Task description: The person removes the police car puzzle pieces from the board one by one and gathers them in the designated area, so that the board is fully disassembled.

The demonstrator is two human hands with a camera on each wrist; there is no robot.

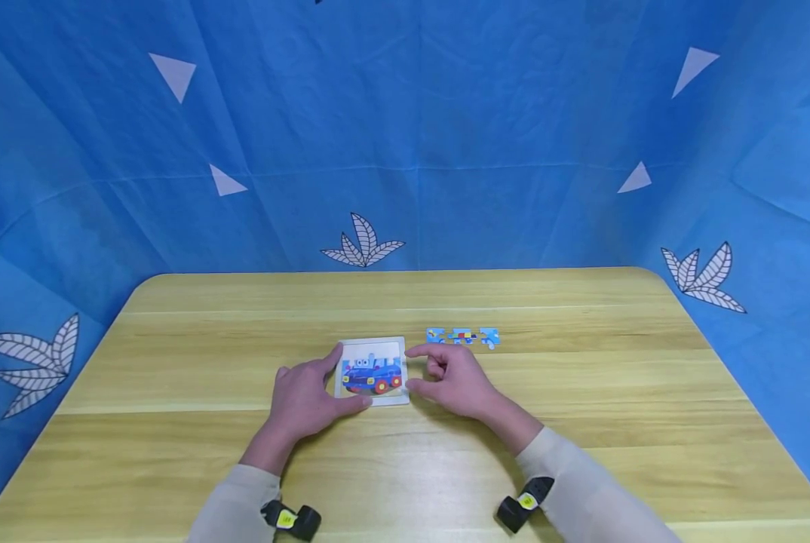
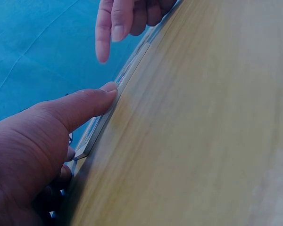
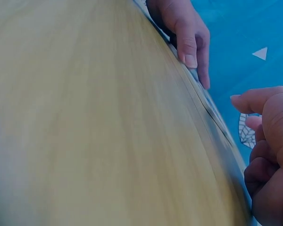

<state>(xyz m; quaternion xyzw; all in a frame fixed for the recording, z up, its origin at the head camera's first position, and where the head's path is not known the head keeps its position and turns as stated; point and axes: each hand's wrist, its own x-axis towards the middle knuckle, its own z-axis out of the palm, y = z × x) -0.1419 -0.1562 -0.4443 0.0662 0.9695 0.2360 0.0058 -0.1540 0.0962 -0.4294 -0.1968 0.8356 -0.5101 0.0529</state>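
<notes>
**Both hands bracketed the train puzzle at mid-table**

Near the front edge of the wooden table (image 1: pixel 174 467), two pale sleeves came in, each with a black wrist unit strapped on. Up from there, the left hand (image 1: pixel 305 403) pinched the left side of the small square puzzle tray (image 1: pixel 372 369), index finger on the far-left corner and thumb (image 2: pixel 92 106) pressed against the near edge — the left wrist view showed that thumb right on the thin frame. Across from it, the right hand (image 1: pixel 454 381) sat just beside the tray's right edge, thumb near the near-right corner, index finger poised by the far-right one, the other fingers curled. Whether it was actually touching, I couldn't tell; the right wrist view showed its fingers held just clear of the board, holding nothing.

Inside the tray sat a blue train picture with red wheels, lying flat at the table's centre. Beyond and to the right, a short row of loose blue puzzle pieces (image 1: pixel 462 336) lay apart from the tray, toward the far edge.

The danger, as I judged it: that tray is thin and light, held from one side only. A lopsided lift could tip it and spill the seated pieces, or a shove could skid it into the loose row behind.
</notes>
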